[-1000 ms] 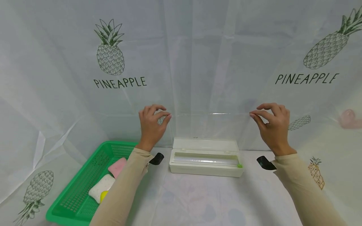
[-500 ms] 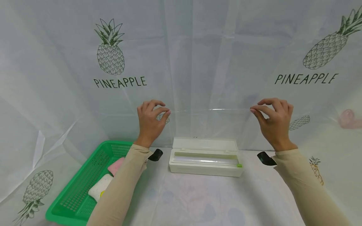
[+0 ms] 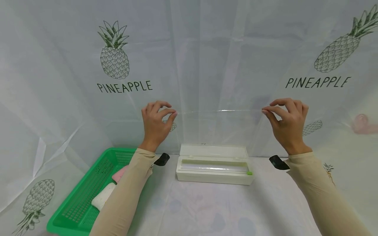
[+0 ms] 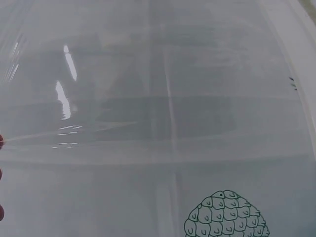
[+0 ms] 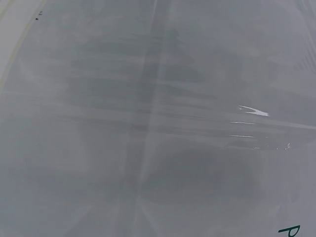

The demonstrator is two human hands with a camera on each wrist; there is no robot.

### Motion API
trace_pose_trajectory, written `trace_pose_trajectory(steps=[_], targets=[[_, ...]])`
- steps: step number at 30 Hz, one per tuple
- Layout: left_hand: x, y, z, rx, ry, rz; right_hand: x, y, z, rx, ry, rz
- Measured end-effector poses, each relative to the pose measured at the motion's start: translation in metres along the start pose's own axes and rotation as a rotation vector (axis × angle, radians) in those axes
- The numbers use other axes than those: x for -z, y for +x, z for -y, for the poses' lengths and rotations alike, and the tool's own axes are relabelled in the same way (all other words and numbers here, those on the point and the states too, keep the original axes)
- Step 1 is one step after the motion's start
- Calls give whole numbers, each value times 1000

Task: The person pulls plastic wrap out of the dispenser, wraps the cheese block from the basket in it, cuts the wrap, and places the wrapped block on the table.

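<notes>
A clear sheet of cling film (image 3: 225, 110) is stretched between both hands, its upper edge glinting. My left hand (image 3: 156, 126) pinches one corner between thumb and forefinger, the other fingers bent loosely. At the opposite corner, my right hand (image 3: 288, 126) pinches the film the same way. Below them the white cling film box (image 3: 215, 179) stands with its lid (image 3: 214, 150) up, a roll (image 3: 212, 167) inside and a green slider (image 3: 249, 173) at its right end. Shiny creases cross the film (image 4: 63, 101) in the left wrist view, where only fingertips (image 4: 1, 143) show at the edge.
A green basket (image 3: 71, 196) stands at the left, partly behind the left forearm, with a white item (image 3: 103, 195) and a pink item (image 3: 119, 173) in it. A pineapple-print sheet (image 3: 206, 75) hangs behind the white-covered table (image 3: 192, 209).
Both hands have risen and drawn slightly apart, lifting the film's upper edge higher above the box. The left forearm now hides a yellow item in the basket. The box has stayed put.
</notes>
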State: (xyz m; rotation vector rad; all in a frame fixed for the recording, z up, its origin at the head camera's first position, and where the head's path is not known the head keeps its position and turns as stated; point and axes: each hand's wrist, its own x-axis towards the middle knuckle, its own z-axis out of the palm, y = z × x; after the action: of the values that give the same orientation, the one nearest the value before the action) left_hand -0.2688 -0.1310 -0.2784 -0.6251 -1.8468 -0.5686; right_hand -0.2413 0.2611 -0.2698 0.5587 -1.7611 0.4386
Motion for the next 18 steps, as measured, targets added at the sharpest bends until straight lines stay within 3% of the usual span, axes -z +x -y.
trace_pose_trajectory(steps=[13,18], targets=[[3,1,-2,-5,0,-2,1,0,2,6,13,11],[16,-12,-8,-22,-84,0,14,-10,15,3,81,28]])
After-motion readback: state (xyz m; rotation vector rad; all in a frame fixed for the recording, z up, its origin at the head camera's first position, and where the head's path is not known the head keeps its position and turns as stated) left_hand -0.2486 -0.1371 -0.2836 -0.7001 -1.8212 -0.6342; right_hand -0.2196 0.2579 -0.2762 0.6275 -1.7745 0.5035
